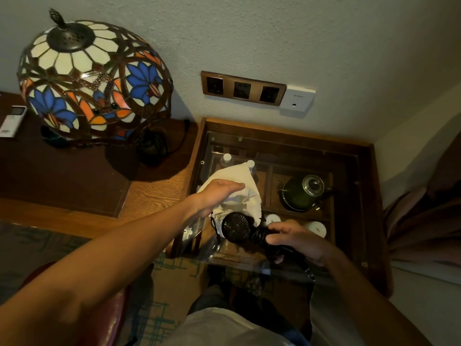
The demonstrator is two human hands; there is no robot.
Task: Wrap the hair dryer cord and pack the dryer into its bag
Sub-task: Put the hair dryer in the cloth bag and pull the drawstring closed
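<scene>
A black hair dryer (235,227) lies over the glass-topped side table (354,221), its round rear grille facing up. Its black cord (259,237) is coiled around the handle. My right hand (296,239) grips that wrapped handle. A white cloth bag (239,181) with a dark printed pattern lies just beyond the dryer, its drawstring (215,228) hanging at the mouth. My left hand (219,193) rests flat on the bag with fingers stretched out, pressing it down near its opening. The dryer's nozzle end is hidden under the bag's edge.
Under the glass are a green kettle (303,193), white cups (316,228) and two water bottles (227,158). A stained-glass lamp (92,81) and a remote (12,119) stand on the wooden desk (154,193) to the left. Wall sockets (243,89) sit above the table. A red chair (117,303) is below left.
</scene>
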